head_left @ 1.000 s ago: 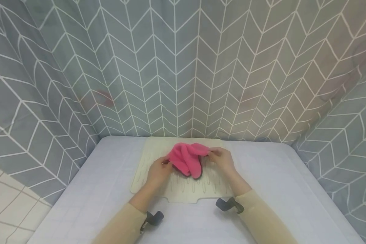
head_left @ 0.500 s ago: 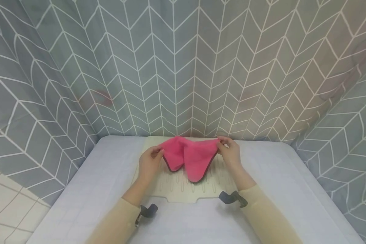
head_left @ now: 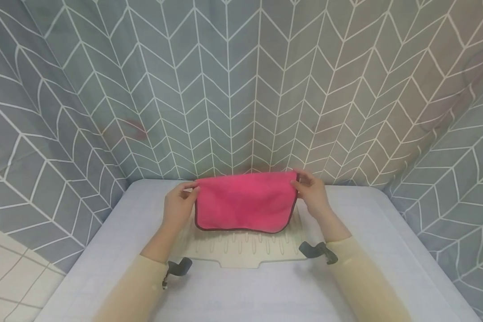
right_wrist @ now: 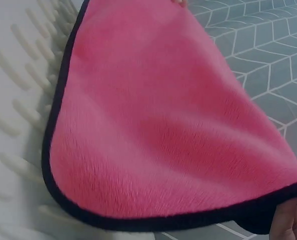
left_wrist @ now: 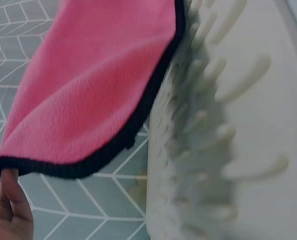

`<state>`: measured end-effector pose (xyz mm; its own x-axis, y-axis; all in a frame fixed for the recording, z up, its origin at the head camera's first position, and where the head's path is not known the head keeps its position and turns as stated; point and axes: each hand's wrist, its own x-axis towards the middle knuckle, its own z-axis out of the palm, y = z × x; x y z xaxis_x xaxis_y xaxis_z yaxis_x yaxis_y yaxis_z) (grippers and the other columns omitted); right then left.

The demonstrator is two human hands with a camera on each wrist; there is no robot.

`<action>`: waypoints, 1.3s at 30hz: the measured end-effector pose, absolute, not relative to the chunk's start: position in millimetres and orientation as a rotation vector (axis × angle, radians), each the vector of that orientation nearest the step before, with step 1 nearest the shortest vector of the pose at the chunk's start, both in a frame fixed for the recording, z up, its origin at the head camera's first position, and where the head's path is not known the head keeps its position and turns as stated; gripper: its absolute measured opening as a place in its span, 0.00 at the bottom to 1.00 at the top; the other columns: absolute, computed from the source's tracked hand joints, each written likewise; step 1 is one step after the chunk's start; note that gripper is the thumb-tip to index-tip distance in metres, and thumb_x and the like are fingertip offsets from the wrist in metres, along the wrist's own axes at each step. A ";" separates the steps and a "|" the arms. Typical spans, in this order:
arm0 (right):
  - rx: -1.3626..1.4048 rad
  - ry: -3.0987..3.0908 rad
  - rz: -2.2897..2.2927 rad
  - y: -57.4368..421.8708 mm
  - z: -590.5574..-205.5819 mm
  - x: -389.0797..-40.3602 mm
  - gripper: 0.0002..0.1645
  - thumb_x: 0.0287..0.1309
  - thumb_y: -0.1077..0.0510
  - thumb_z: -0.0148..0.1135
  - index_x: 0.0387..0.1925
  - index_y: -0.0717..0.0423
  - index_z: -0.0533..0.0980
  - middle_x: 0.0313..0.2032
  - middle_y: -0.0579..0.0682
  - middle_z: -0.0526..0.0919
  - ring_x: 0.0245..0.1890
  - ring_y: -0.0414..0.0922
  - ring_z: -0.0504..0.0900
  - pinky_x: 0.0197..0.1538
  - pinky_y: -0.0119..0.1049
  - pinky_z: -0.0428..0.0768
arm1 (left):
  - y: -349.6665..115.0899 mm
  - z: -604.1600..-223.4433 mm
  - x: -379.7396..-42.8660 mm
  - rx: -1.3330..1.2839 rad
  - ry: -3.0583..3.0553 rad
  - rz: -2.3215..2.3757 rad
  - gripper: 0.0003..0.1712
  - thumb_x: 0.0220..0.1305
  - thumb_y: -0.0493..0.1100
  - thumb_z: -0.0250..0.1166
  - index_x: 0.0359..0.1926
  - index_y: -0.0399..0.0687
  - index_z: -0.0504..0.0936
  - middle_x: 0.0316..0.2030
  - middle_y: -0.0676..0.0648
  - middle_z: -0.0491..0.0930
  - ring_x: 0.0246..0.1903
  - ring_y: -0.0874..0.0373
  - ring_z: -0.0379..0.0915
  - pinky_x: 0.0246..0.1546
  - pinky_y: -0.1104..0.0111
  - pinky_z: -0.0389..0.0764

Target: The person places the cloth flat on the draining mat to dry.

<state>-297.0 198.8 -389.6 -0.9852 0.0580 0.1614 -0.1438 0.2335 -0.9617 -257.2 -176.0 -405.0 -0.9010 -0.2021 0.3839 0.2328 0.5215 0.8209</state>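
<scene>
A pink cloth with a dark edging hangs stretched between both hands, above a cream ridged board. My left hand pinches its upper left corner between thumb and fingers. The upper right corner is pinched by my right hand. In the left wrist view the cloth slopes past the board's raised ribs, with the left fingertips at the lower left. The right wrist view has the soft-piled cloth filling most of the frame, its rounded lower corner hanging free. The far part of the board is hidden behind it.
The board lies on a table with a pale cloth cover. Behind and at both sides hangs a grey curtain with white chevron lines. White tiles show at the lower left. Each wrist wears a dark camera mount.
Both hands have moved apart and slightly up, holding the cloth. It was bunched and folded a second ago and is now pulled out wide, with a straight top edge.
</scene>
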 end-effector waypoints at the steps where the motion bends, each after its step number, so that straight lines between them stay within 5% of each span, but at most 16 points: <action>1: 0.084 -2.337 1.856 199.6 -388.0 -297.8 0.30 0.66 0.59 0.64 0.68 0.56 0.71 0.62 0.61 0.75 0.49 0.47 0.82 0.42 0.33 0.86 | -177.9 -403.3 -256.4 -0.027 -2.338 -1.346 0.15 0.67 0.47 0.68 0.51 0.47 0.86 0.35 0.44 0.87 0.32 0.54 0.83 0.23 0.71 0.75; 5: 0.077 -2.347 1.886 201.7 -383.4 -300.0 0.29 0.68 0.59 0.63 0.68 0.56 0.71 0.63 0.59 0.73 0.51 0.48 0.81 0.43 0.33 0.86 | -185.8 -399.8 -254.2 -0.059 -2.366 -1.376 0.15 0.67 0.47 0.68 0.51 0.47 0.86 0.39 0.45 0.87 0.27 0.56 0.83 0.20 0.72 0.75; 12: 0.138 -2.415 1.906 199.9 -395.4 -306.1 0.27 0.68 0.64 0.59 0.67 0.63 0.69 0.58 0.65 0.74 0.36 0.38 0.83 0.40 0.32 0.86 | -199.0 -420.9 -260.4 -0.101 -2.553 -1.402 0.18 0.67 0.46 0.68 0.56 0.45 0.83 0.39 0.41 0.86 0.30 0.53 0.83 0.24 0.70 0.78; 20: 0.162 -2.576 1.747 192.0 -424.1 -322.2 0.29 0.68 0.68 0.57 0.69 0.65 0.67 0.63 0.68 0.72 0.54 0.60 0.81 0.49 0.41 0.85 | -204.9 -454.6 -272.7 -0.172 -2.821 -1.374 0.28 0.67 0.40 0.66 0.67 0.46 0.74 0.52 0.37 0.81 0.44 0.48 0.83 0.36 0.63 0.85; 26: 0.247 -2.676 1.705 192.4 -438.9 -322.0 0.27 0.69 0.67 0.56 0.68 0.68 0.67 0.63 0.69 0.73 0.54 0.63 0.81 0.53 0.47 0.84 | -201.5 -463.7 -269.6 -0.245 -2.935 -1.331 0.33 0.67 0.38 0.66 0.71 0.47 0.69 0.60 0.36 0.76 0.52 0.44 0.79 0.47 0.58 0.84; 33: 0.339 -2.863 1.513 195.9 -451.2 -309.8 0.20 0.69 0.62 0.57 0.59 0.65 0.77 0.58 0.64 0.79 0.57 0.58 0.80 0.55 0.46 0.82 | -199.3 -466.4 -248.8 -0.325 -3.019 -1.235 0.31 0.68 0.45 0.67 0.70 0.46 0.71 0.62 0.36 0.75 0.55 0.42 0.76 0.55 0.51 0.80; 39: 0.416 -3.007 1.461 197.5 -446.1 -297.6 0.20 0.65 0.60 0.64 0.56 0.63 0.79 0.55 0.62 0.81 0.48 0.51 0.83 0.47 0.40 0.84 | -200.0 -462.7 -239.4 -0.322 -3.006 -1.239 0.27 0.66 0.42 0.68 0.65 0.45 0.76 0.64 0.36 0.74 0.59 0.37 0.75 0.58 0.50 0.78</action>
